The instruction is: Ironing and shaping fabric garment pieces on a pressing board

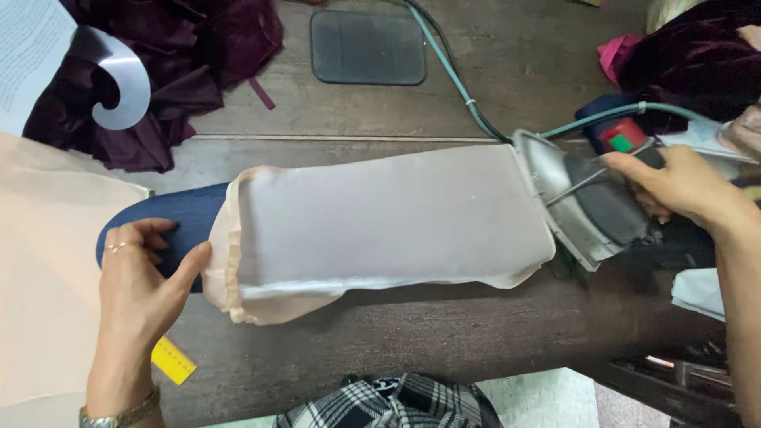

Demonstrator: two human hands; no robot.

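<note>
A pale peach fabric piece [380, 226] is slipped over a narrow navy sleeve board [170, 214] lying across the wooden table. My left hand [143, 289] rests on the board's bare left end, thumb touching the fabric's frayed edge. My right hand [678, 186] grips the dark handle of a silver steam iron [587, 202], whose tip sits at the fabric's right end.
Dark maroon cloth [158, 71] with a curved white template [123, 83] lies at the back left. A grey mat [366, 46] sits at the back centre. The iron's green cord [456, 75] crosses the table [412, 333]. A yellow ruler [174, 361] and peach cloth [40, 269] lie left.
</note>
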